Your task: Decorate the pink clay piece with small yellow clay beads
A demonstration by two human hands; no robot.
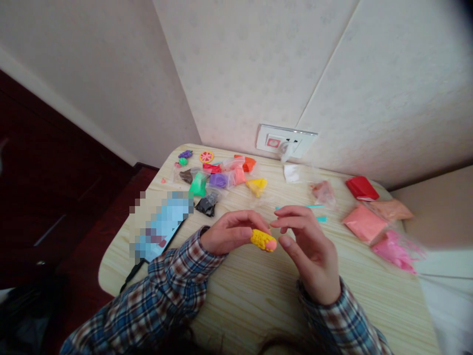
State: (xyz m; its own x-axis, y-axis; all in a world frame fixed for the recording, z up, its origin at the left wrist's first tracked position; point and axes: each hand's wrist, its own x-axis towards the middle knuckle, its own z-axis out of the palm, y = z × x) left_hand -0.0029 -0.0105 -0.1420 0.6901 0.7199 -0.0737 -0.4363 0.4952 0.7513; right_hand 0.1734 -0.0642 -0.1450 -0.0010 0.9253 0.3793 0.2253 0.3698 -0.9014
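Between the thumb and fingers of my left hand (234,231) is a small yellow clay piece (261,240), bumpy on its surface, with a pink blob at its right end. It is held above the wooden table (251,301). Just to its right, my right hand (310,246) hovers with thumb and fingers apart and nothing visible in them. Two turquoise sticks (320,219) lie on the table behind my right hand. A bag of yellow clay (257,185) lies beyond my left hand.
Bags of green (198,184), purple (219,180) and black clay (207,204) lie at the back left, near a clay grape bunch (185,154) and a round red-and-yellow slice (206,157). A blurred-out phone (166,224) lies left. Pink clay bags (365,223) sit right.
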